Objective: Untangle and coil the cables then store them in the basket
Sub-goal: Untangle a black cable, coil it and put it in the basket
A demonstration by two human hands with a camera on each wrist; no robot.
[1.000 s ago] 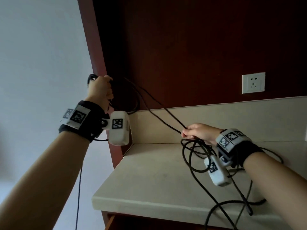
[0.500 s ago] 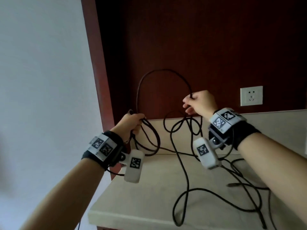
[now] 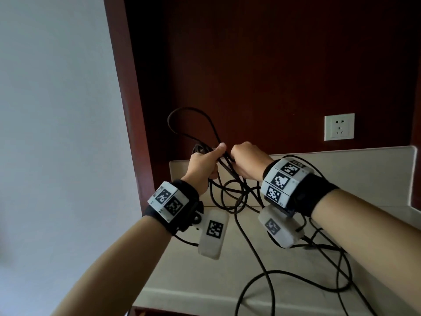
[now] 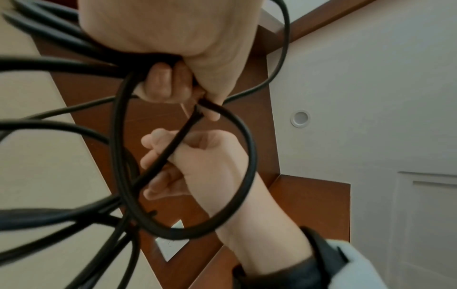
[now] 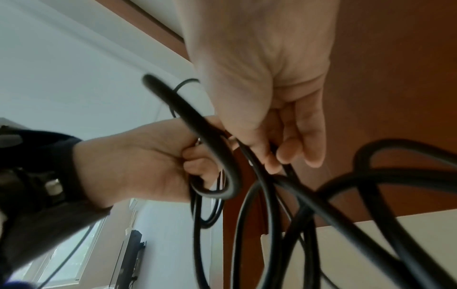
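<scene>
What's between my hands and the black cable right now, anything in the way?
Nothing visible. The left hand and the right hand both already hold the black cable, close together above the counter. The rest trails loose across the counter. No basket is in view.

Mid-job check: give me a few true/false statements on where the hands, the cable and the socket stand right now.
1. Both hands grip the black cable. True.
2. The left hand and the right hand are far apart. False: they are close together.
3. A plug sits in the wall socket. False: nothing is plugged in.
4. Loose cable lies on the countertop. True.
5. A basket stands on the countertop. False: none is in view.
</scene>
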